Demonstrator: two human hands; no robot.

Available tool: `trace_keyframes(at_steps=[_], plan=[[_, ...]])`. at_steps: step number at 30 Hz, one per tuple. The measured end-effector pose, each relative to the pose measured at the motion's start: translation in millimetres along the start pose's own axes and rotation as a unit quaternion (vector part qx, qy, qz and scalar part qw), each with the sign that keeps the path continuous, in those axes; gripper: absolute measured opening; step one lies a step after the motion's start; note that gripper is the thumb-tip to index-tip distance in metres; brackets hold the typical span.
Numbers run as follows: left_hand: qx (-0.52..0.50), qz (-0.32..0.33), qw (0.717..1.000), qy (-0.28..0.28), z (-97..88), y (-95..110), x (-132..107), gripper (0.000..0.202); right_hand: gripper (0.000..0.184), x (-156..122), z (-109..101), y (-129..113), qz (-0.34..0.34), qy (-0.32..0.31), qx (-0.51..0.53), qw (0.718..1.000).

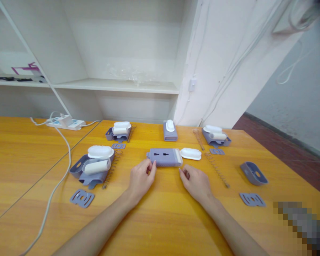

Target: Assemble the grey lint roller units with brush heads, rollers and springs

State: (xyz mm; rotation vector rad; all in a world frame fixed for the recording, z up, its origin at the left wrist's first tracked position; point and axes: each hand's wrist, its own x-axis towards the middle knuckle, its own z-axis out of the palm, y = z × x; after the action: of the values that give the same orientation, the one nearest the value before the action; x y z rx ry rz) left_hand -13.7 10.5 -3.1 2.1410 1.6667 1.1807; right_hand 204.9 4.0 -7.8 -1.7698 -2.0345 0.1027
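Note:
A grey-purple plastic housing [164, 156] lies flat in front of me, with two dark slots in its upper face and a white roller-like piece [178, 157] at its right end. My left hand [142, 177] rests on the table with fingers curled, its thumb at the housing's lower left edge; whether it presses on it I cannot tell. Just below the housing's right end is my right hand [196, 182], loosely closed and apart from it. Neither hand visibly holds anything. A white oval part [191, 153] lies against the housing's right end.
Part sets with white rollers stand at left [97, 167], back left [120, 131] and back right [216, 136]. Another housing [170, 131] stands behind. Right are a spring [218, 170], a purple cap [254, 173] and a slotted plate [252, 199]. A cable [66, 156] crosses the left side.

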Motion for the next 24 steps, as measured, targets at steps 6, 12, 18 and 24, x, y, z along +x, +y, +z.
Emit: trace_keyframes(at_steps=[6,12,18,24], plan=[[0.129,0.121,0.968,-0.179,3.4,7.3,-4.8,0.031,0.028,0.7,-1.8,-1.2,-0.005,-0.01,-0.012,1.0],[0.179,0.105,0.952,-0.223,2.2,10.3,-3.6,0.034,0.027,0.3,-1.6,-1.3,-0.005,-0.011,-0.016,1.0],[0.19,0.102,0.948,-0.232,0.6,12.8,-3.5,0.035,0.027,0.2,-1.4,-0.9,-0.004,-0.009,-0.023,1.0],[0.2,0.105,0.946,-0.231,0.9,12.7,-2.5,0.034,0.027,0.3,-0.2,-1.4,-0.003,-0.003,-0.022,1.0]])
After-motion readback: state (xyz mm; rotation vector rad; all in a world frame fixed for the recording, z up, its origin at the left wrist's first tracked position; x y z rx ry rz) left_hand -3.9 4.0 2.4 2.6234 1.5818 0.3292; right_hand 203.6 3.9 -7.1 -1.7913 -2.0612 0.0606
